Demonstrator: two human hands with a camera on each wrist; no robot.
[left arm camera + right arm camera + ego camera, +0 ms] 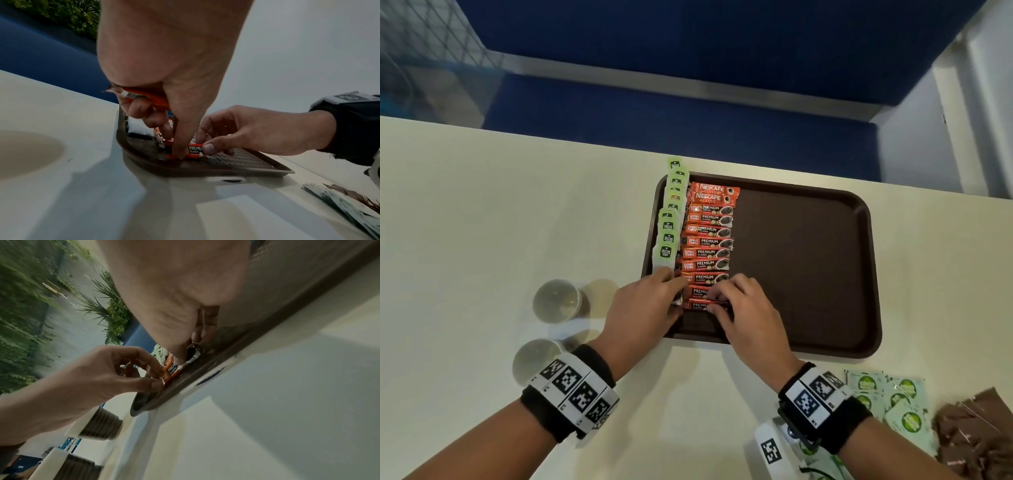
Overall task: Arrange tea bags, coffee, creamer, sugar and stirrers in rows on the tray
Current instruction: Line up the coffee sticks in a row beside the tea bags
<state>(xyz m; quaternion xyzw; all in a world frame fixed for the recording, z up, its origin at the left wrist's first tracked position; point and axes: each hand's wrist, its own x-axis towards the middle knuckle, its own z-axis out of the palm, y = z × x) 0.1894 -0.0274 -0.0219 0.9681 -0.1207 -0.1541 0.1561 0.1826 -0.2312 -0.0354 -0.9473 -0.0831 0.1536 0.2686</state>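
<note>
Pinching coffee sachet (700, 305) between both hands' fingers (714, 308).

Two paper cups (558, 301) (536, 359) on white table (482, 222); blue seat (671, 113) behind.

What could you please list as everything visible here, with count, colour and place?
Rectangular plastic tray: one, dark brown, on the table.
Tea bags: about ten, light green tags, tray's left edge.
Coffee sachets: about eleven, red-orange, row beside the tea.
Paper cups: two, left of the tray.
Flat packets: several, pale green, table's near right.
Brown packets: pile, far right.
Left hand: holds spare sachets, thumb on the nearest sachet.
Right hand: pinches that sachet.
</note>
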